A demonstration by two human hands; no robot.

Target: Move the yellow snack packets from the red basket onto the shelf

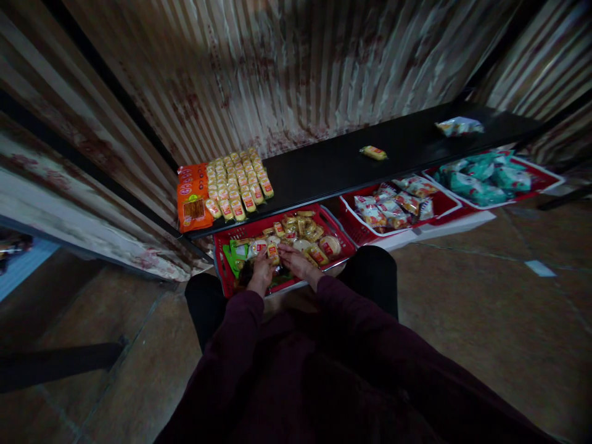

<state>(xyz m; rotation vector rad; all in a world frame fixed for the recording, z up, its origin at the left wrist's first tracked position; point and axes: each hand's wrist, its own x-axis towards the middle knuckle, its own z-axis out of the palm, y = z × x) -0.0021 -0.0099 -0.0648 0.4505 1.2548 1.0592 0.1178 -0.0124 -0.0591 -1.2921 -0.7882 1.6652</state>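
Both hands are over a red basket (217, 259) of yellow-wrapped snacks at the shelf's front edge. My left hand (263, 270) is closed on a small yellow snack pack (273, 253), which stands upright between the two hands. My right hand (296, 260) comes in from the other side with its fingers stretched toward the same pack; whether they touch it is too dark to tell. Green packets (235, 256) lie at the basket's left. Rows of yellow snack packs (238, 185) stand on the shelf above, beside an orange bag (192, 197).
On the black shelf (309, 176) lie a single yellow pack (374, 152) and a white-and-orange bag (459, 126). Below are a red basket of white bags (354, 229) and another of teal bags (546, 180). Striped curtains hang behind.
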